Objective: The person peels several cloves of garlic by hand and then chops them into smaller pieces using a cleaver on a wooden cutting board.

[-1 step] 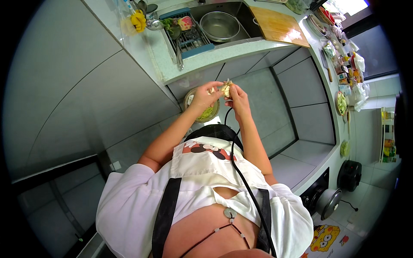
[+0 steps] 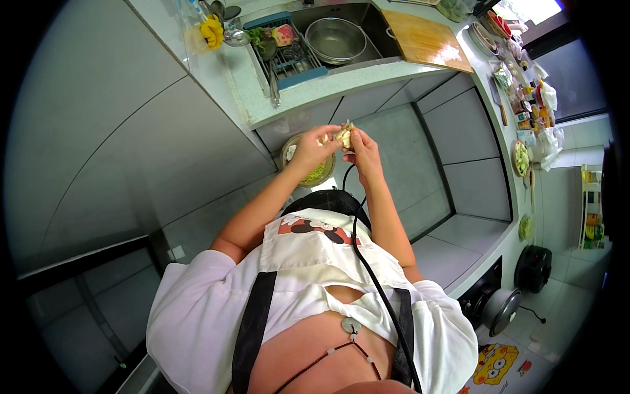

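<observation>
Both my hands are raised together in front of the counter edge, fingers pinching a small pale knobby piece of food [image 2: 344,134], likely garlic or ginger. My left hand [image 2: 311,148] grips it from the left and my right hand [image 2: 362,150] from the right. Directly below them stands a round container [image 2: 289,152] holding greenish scraps, partly hidden by my left hand. A black cable [image 2: 357,243] hangs down my white apron.
The sink holds a steel bowl [image 2: 336,39], with a blue dish rack [image 2: 289,56] to its left and a wooden cutting board [image 2: 426,41] to its right. Bottles and packets [image 2: 525,98] crowd the right counter. A plate of greens [image 2: 522,157] and a pan [image 2: 502,310] are further along it.
</observation>
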`<state>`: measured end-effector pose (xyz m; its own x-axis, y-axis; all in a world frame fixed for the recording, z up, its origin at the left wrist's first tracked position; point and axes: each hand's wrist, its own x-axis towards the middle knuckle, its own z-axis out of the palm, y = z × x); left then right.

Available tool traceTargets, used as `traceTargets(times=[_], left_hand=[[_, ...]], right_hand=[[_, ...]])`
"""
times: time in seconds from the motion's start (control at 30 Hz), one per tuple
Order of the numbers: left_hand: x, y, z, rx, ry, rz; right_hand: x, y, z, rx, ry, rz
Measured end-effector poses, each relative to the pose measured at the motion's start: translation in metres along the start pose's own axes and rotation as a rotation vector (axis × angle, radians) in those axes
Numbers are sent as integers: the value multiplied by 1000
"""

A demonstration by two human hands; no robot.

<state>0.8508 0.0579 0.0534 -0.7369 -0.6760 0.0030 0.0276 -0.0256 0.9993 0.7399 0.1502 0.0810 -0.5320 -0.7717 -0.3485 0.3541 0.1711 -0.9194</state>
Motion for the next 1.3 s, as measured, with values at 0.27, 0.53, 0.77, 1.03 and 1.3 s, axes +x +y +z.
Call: traceTargets(times=[0.27, 0.53, 0.77, 1.03, 1.3], left_hand=[[-3, 7, -3, -122, -62, -166], [0, 9, 3, -93, -24, -195], [1, 9, -1, -86, -26, -278], [1, -3, 7, 409, 183, 163], [-4, -4, 12, 495, 172, 174]], right_hand=[[6, 7, -2, -14, 23, -15], [5, 3, 1, 11, 40, -25], [7, 5, -3, -43, -10, -33], [8, 10, -1, -235, 15, -167], [7, 9, -3, -257, 14, -148]])
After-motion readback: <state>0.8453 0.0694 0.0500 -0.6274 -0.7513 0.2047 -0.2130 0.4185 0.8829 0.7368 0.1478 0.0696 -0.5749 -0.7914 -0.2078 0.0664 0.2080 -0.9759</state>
